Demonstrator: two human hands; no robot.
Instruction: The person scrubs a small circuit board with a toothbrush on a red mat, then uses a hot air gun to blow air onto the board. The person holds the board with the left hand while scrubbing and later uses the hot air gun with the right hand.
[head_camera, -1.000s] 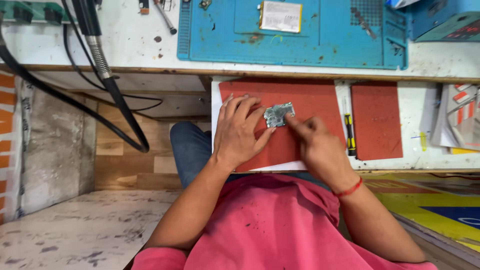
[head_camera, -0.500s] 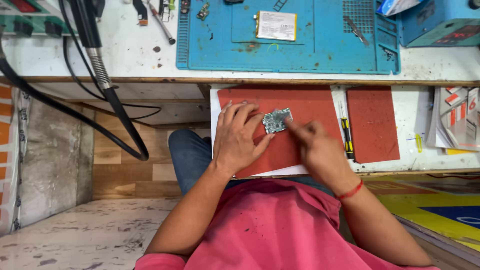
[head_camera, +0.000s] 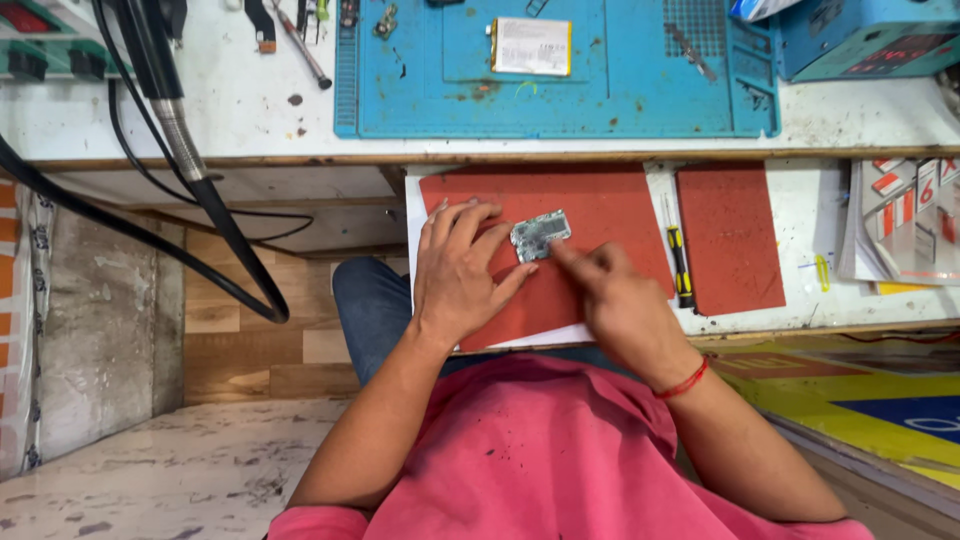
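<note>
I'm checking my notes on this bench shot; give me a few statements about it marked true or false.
1. The small circuit board lies on a red mat. True.
2. The left hand rests flat beside the board. True.
3. The right hand holds a hammer. False: its fingers touch the board's edge; no hammer shows.
4. The screwdriver lies on the blue mat. False: it lies between the two red mats.

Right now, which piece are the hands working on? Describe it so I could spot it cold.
Find the larger red mat on the pull-out shelf below the blue work mat. Near its middle lies a small circuit board, between the left hand and the right hand. It is the only silvery-grey, metal-shielded piece there; the yellow-and-black screwdriver lies off to the right.
</note>
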